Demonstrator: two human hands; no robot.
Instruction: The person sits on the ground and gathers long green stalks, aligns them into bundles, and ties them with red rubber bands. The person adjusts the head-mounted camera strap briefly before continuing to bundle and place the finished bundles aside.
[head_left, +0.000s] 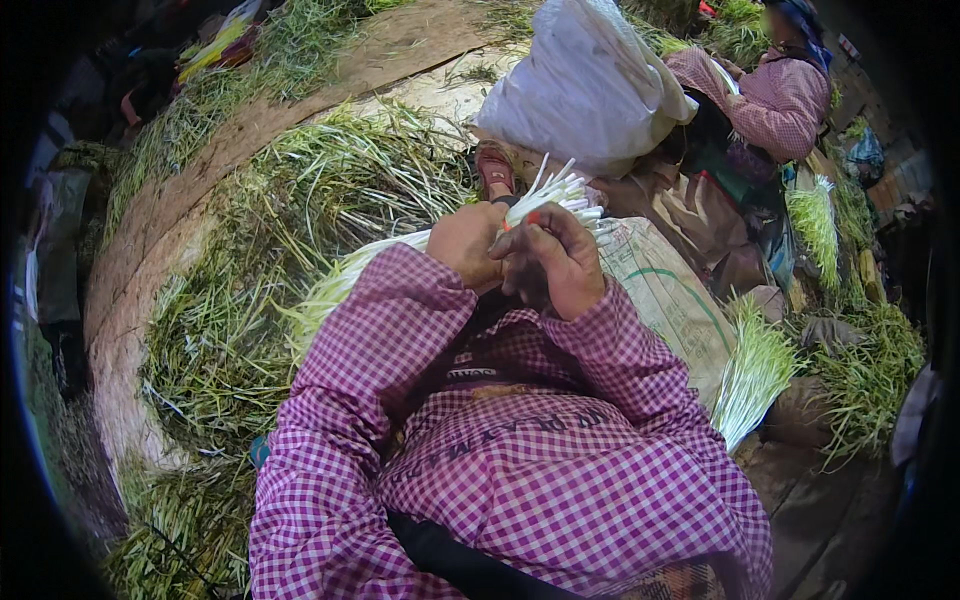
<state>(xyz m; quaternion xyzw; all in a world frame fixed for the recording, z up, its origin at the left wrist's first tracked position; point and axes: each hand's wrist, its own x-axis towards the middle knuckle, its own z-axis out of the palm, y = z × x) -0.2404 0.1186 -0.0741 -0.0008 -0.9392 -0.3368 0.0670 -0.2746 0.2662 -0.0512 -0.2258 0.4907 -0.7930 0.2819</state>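
Observation:
My left hand is closed around a bundle of pale leafy stalks, below their white ends. The yellow-green leaves trail to the left under my left forearm. My right hand meets it at the bundle, its fingers bent and the thumb and fingertips together. A thin orange-red band shows at the stalks between the two hands; how far it goes round them is hidden. A similar bit of red shows at a right fingertip. Right of my right hand lies a flat woven sack with green print.
A heap of loose green stalks lies at the left on boards. A full white plastic sack stands ahead. Another bundle of stalks lies at the right, by my sleeve. A co-worker sits at the upper right, holding stalks.

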